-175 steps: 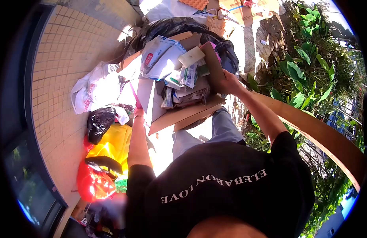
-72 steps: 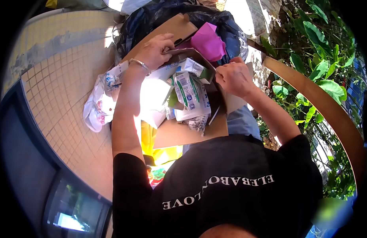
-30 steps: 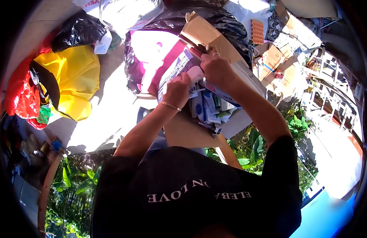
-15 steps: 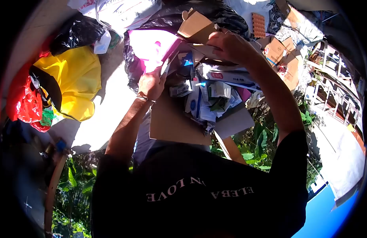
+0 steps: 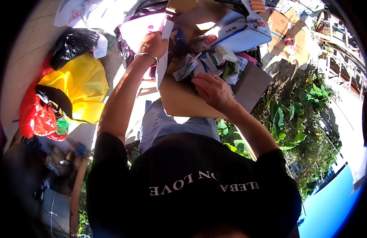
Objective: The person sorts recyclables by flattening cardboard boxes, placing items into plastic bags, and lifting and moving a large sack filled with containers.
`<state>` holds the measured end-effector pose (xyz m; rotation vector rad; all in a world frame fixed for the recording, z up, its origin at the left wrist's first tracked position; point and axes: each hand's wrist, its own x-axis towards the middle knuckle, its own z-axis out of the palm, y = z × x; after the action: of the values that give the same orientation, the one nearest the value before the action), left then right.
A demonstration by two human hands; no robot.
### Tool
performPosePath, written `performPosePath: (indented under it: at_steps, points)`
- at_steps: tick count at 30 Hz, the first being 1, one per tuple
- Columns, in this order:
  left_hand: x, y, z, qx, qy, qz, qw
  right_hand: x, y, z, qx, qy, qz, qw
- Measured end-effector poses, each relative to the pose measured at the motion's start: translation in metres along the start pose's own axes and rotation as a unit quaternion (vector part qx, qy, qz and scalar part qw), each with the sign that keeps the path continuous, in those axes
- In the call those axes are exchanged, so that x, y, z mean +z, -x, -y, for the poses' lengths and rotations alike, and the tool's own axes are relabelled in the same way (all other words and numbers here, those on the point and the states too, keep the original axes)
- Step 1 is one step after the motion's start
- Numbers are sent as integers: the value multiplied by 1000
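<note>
An opened cardboard box [image 5: 187, 98] full of packets and small cartons rests tilted over my legs. At its left side my left hand [image 5: 153, 44], with a bracelet on the wrist, is closed on a pale flap [image 5: 163, 63] beside a pink-and-white sheet [image 5: 140, 29]. My right hand [image 5: 213, 90] is over the box's near part, fingers bent together; whatever they hold is hidden. Just beyond it lie a silvery packet [image 5: 185, 68] and a small white carton [image 5: 225, 53]. A large white-and-blue package [image 5: 241, 35] lies at the box's far right.
On the left are a yellow bag [image 5: 82, 85], a red plastic bag [image 5: 36, 115] and a black plastic bag [image 5: 72, 43]. Flattened cardboard [image 5: 281, 29] lies at the upper right. Green plants [image 5: 288, 115] and a white metal frame [image 5: 342, 55] stand to the right.
My right hand has come down from the box's far flap to its near part. My left hand stays at the left flap. The white-and-blue package now sits higher, and the view has shifted.
</note>
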<state>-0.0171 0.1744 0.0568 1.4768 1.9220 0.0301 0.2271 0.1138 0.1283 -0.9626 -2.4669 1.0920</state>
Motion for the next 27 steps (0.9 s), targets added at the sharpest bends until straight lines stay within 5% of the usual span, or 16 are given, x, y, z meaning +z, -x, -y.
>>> performPosePath:
  at_steps: [5,7,9,10,11,12,13,14,15,17,18,20,23,27]
  points:
    - [6,-11,-25,48,-40,42,997,29,-54,7,-216,40,1,976]
    - [12,-8,-29,49,-28,57,997,86,-67,-47,-312,119,5,943]
    - [8,-6,-29,23,6,116,993,93,-98,-40,-212,114,117,964]
    - [13,0,-15,28,84,78,993,84,-111,-29,-63,70,229,969]
    - [17,6,3,55,156,27,986,93,-117,-35,-114,23,118,986]
    - [15,16,18,83,225,-23,971,89,-121,-35,-197,119,141,963]
    - [18,41,28,-14,326,-61,943,84,-124,-34,-284,205,147,925]
    - [20,70,28,-89,269,-113,952,77,-124,-28,-258,270,226,900]
    - [43,95,40,-101,254,-141,952,81,-125,-35,-296,244,175,907]
    - [69,139,46,-161,312,-46,935,82,-124,-39,-310,215,142,915]
    - [110,147,58,-239,334,16,912,80,-125,-40,-336,212,130,908]
    - [73,144,40,-302,652,220,660,83,-124,-42,-374,208,101,898]
    - [110,108,44,-318,589,242,702,93,-122,-39,-379,213,91,896]
    - [123,99,47,-319,712,194,595,115,-124,-38,-328,227,183,899]
